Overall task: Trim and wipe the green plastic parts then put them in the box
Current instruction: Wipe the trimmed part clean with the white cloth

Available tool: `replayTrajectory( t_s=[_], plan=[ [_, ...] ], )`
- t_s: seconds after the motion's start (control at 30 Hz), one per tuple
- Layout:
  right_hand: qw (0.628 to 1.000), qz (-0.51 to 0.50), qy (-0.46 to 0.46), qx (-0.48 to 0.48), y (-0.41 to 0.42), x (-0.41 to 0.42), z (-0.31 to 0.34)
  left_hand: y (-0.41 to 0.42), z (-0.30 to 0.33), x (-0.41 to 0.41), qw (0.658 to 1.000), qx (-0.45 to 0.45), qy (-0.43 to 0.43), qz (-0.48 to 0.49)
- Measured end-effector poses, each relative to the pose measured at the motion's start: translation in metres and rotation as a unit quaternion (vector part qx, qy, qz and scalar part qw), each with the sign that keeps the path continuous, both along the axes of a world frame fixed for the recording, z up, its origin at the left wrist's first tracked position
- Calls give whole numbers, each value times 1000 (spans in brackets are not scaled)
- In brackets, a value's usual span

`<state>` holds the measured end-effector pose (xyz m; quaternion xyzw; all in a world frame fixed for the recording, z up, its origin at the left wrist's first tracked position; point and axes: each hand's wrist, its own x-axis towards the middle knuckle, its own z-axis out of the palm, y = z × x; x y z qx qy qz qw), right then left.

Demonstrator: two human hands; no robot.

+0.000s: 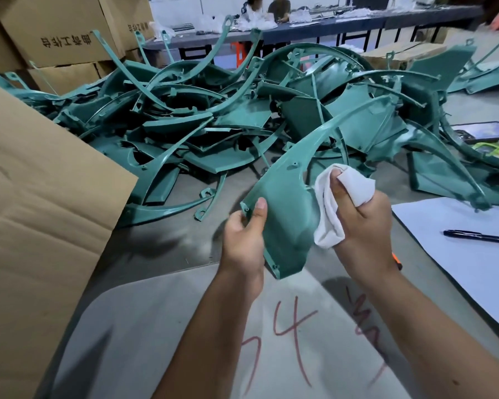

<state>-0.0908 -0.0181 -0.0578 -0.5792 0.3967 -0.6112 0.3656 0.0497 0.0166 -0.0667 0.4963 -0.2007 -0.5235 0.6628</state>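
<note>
gripping green part (285, 214), left hand (244, 237); right hand (360, 226) apparently presses cloth (329, 214).

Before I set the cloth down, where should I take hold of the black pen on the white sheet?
Pinch the pen across the middle of its barrel, coming straight down from above. It lies flat on the white sheet, with bare paper on both long sides, so fingers fit either side. Its right end runs out of view.
</note>
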Motion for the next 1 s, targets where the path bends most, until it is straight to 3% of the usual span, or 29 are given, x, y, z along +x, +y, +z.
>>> replayTrajectory(
  t_s=[0.07,0.17,0.3,0.37,0.43,0.53,0.67,0.77,0.83,0.9,1.0],
  plan=[
    [999,-17,-33,-19,-1,0,0,-3,-1,-1,998,7,-62,25],
    [989,2,-140,50,-7,-1,6,-6,0,3,995,-19,-84,55],
    [957,240,-82,138,-4,1,4,-4,-5,6,972,-21,-215,97],
    [927,341,-92,123,1,3,2,-4,-5,5,940,-16,-313,132],
    [916,371,-113,100,1,-2,6,-4,-4,7,898,-8,-409,161],
    [923,368,-71,84,0,-11,11,0,-2,11,856,7,-485,181],
    [939,340,-32,46,1,-9,10,-1,-4,16,871,14,-471,138],
    [973,198,119,-23,-2,-7,6,-4,-7,26,893,38,-438,97],
    [971,75,215,-78,-6,-9,2,-4,-8,38,894,56,-430,111],
    [986,28,156,-58,-11,-13,3,-4,-9,52,895,70,-416,146],
    [994,99,-23,48,-13,-17,10,-3,-10,64,884,92,-419,186]
  ],
)
